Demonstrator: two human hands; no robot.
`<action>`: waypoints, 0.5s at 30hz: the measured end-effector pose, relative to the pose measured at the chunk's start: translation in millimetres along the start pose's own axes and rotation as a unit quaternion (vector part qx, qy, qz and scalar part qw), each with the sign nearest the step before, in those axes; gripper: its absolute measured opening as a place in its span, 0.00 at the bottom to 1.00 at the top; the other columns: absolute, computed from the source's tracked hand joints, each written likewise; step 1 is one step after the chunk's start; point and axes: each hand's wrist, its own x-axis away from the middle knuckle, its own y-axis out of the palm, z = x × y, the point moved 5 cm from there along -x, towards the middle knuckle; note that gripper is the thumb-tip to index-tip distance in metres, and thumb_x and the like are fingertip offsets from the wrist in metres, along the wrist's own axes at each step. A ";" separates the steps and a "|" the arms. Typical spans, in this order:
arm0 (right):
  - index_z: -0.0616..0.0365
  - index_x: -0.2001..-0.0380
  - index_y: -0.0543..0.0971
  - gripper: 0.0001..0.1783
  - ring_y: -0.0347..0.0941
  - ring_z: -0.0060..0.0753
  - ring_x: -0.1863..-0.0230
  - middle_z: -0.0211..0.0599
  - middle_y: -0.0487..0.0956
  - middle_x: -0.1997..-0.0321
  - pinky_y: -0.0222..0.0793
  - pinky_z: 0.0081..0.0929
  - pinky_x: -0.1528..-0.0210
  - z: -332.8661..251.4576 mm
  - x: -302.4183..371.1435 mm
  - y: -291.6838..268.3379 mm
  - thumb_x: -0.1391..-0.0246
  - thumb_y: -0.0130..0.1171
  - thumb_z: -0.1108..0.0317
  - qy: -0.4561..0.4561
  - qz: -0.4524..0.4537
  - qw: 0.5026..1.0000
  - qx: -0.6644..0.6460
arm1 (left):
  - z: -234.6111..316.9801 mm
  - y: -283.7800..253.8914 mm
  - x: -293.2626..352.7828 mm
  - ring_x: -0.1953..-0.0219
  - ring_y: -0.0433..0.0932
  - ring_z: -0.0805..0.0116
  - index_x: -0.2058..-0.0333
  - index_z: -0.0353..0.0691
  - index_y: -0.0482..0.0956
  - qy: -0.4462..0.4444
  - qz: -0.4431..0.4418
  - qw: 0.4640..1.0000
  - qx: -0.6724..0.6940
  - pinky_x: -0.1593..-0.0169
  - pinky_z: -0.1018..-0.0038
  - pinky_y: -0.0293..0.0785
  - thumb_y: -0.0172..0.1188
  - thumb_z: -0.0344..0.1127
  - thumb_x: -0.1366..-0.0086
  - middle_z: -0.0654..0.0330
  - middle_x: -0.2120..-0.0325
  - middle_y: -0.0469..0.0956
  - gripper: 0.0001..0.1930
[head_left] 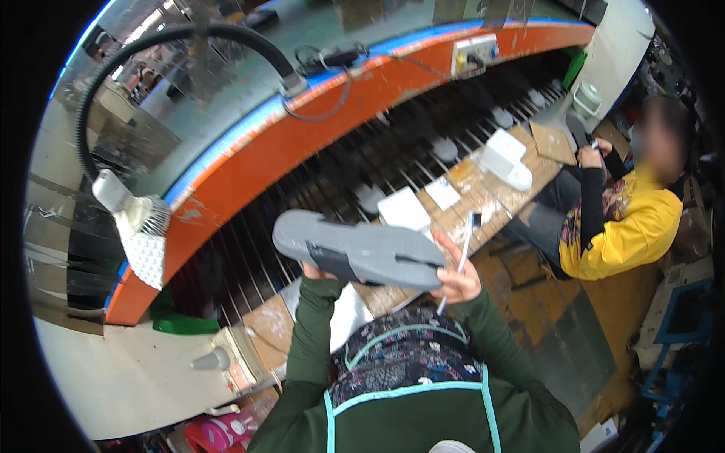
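A grey shoe sole (370,245) with a dark patch and a dark slit is held up in front of me, between both hands. My left hand (316,272) supports it from behind at the left part; the sole covers most of its fingers. My right hand (461,279) is closed at the right end of the sole, its fingers bent at the edge. That same hand also holds a thin white-handled brush (466,248), whose dark tip points up and away from me.
Beyond the sole runs a rod conveyor (302,181) under an orange-edged bench (249,151). White pads (404,208) lie on a wooden ledge (483,192). A lamp (143,234) on a bent black neck hangs left. At right, a co-worker in yellow (630,223) handles a dark sole.
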 end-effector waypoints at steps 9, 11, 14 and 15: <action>0.41 0.31 0.39 0.51 0.62 0.19 0.83 0.50 0.76 0.57 0.62 0.22 0.79 -8.8 21.8 7.1 0.50 0.54 0.84 -0.042 0.097 0.992 -0.074 | -80.6 52.4 0.7 0.39 0.62 0.60 0.37 0.29 0.50 0.220 0.217 0.867 -0.390 0.41 0.65 0.61 0.62 0.38 0.51 0.47 0.42 0.62 0.45; 0.40 0.32 0.38 0.52 0.63 0.19 0.81 0.49 0.77 0.59 0.62 0.21 0.79 -1.2 29.4 2.8 0.50 0.56 0.83 -0.024 0.101 0.994 -0.044 | -91.6 45.5 -3.9 0.48 0.71 0.64 0.43 0.32 0.58 0.292 0.237 0.844 -0.381 0.48 0.69 0.69 0.60 0.26 0.48 0.50 0.49 0.70 0.33; 0.45 0.32 0.38 0.51 0.65 0.20 0.78 0.44 0.77 0.63 0.62 0.21 0.77 11.0 35.9 -10.9 0.50 0.58 0.80 0.017 0.011 1.000 -0.022 | -90.9 12.9 1.2 0.60 0.77 0.70 0.57 0.35 0.68 0.356 0.325 0.800 -0.357 0.56 0.76 0.74 0.51 0.19 0.42 0.55 0.60 0.76 0.13; 0.50 0.33 0.40 0.49 0.67 0.21 0.76 0.42 0.77 0.65 0.63 0.20 0.76 11.8 38.7 -25.1 0.49 0.59 0.78 0.010 0.036 0.998 0.054 | -84.4 2.3 9.4 0.60 0.77 0.69 0.58 0.34 0.69 0.368 0.331 0.793 -0.355 0.55 0.76 0.74 0.51 0.23 0.40 0.55 0.61 0.77 0.11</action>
